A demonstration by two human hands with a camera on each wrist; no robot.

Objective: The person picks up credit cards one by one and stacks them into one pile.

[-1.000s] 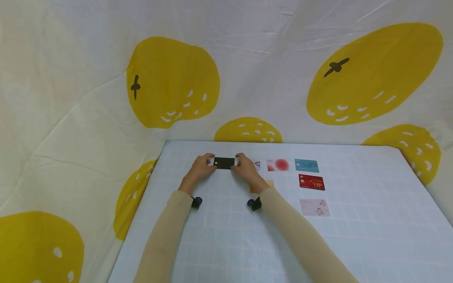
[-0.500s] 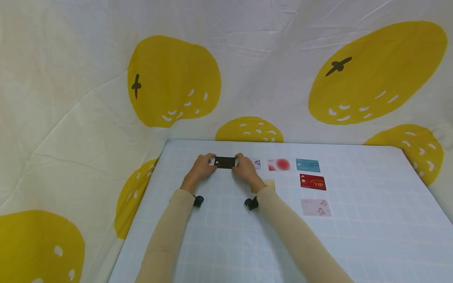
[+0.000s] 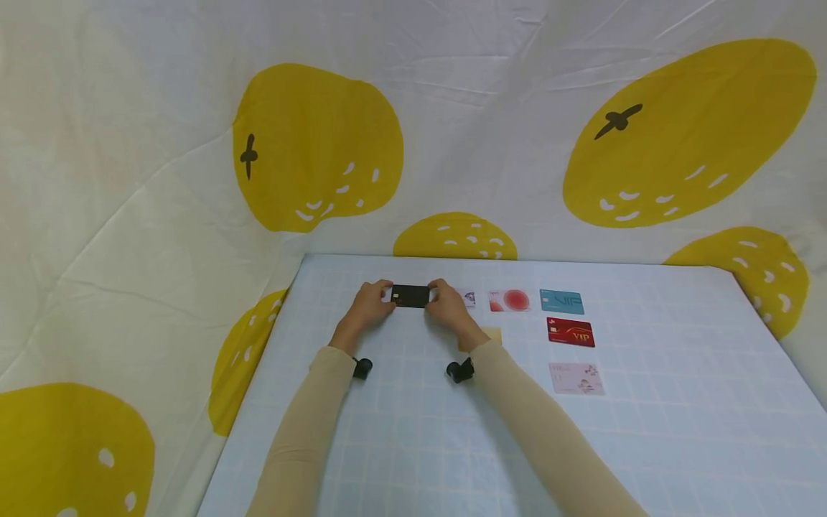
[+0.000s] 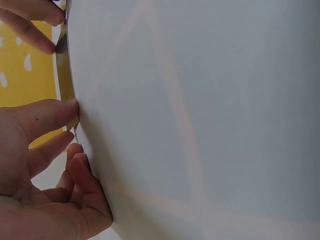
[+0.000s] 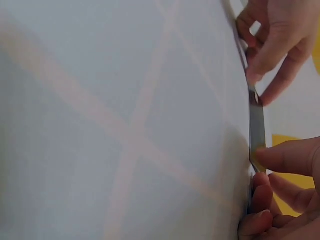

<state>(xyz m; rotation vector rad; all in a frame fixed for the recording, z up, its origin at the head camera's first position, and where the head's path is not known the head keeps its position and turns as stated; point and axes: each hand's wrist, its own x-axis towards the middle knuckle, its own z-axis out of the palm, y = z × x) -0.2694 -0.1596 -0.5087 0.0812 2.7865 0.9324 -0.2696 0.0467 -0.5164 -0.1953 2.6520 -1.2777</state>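
A black card with a chip (image 3: 410, 296) lies near the back left of the table. My left hand (image 3: 370, 305) holds its left end, thumb along the near edge and index finger at the far edge. At the right end my right hand (image 3: 449, 307) pinches it the same way. In the left wrist view the card (image 4: 64, 75) appears as a thin strip close to the tabletop, with the left hand (image 4: 47, 165) at its lower end. The right wrist view shows the card (image 5: 257, 125) edge-on between both hands. Both hands' remaining fingers are bent near the tabletop.
Right of the hands lie a partly hidden pale card (image 3: 468, 298), a red-circle card (image 3: 509, 301) and a teal VIP card (image 3: 561, 302). Nearer are a red VIP card (image 3: 571, 332), a pink floral card (image 3: 577, 378) and a yellowish card (image 3: 493, 335) partly behind my right arm.
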